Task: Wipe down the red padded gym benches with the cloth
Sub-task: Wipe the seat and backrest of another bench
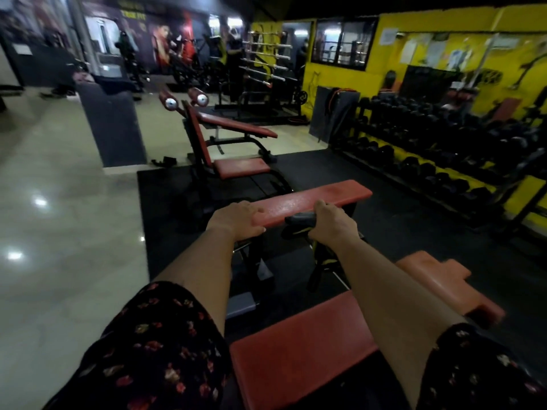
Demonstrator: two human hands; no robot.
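On the black floor mat (296, 167), left hand (236, 220) is pressing flat bench (310, 199); right hand (331, 223) is gripping cloth (299, 218); bunched cloth risks missing edges

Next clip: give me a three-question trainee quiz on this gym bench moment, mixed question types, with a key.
1. True or false: the right hand grips a dark cloth.
2. What does the left hand rest on? A) dumbbell rack B) flat red bench C) floor
3. Fill in: the dumbbell rack stands against a ___ wall.

Key: 1 true; 2 B; 3 yellow
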